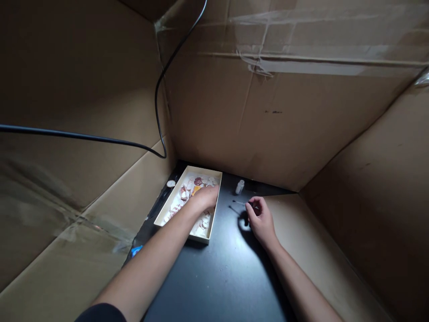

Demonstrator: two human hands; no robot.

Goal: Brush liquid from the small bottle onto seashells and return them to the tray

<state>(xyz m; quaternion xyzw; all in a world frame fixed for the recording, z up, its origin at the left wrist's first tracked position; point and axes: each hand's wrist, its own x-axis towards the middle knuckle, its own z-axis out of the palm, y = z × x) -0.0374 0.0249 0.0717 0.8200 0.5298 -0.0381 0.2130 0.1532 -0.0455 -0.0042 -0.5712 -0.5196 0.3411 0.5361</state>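
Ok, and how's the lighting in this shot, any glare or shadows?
In the head view, pale glare on the black tabletop; in the same view, a dark shadow left of the right hand, shine on the clear tape, and dimness toward the upper left.

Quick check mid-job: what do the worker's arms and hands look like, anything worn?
A dark sleeve shows on the left arm; the right arm is bare as far as it shows. No gloves, watch or bracelets show; the left fingers are mostly hidden.
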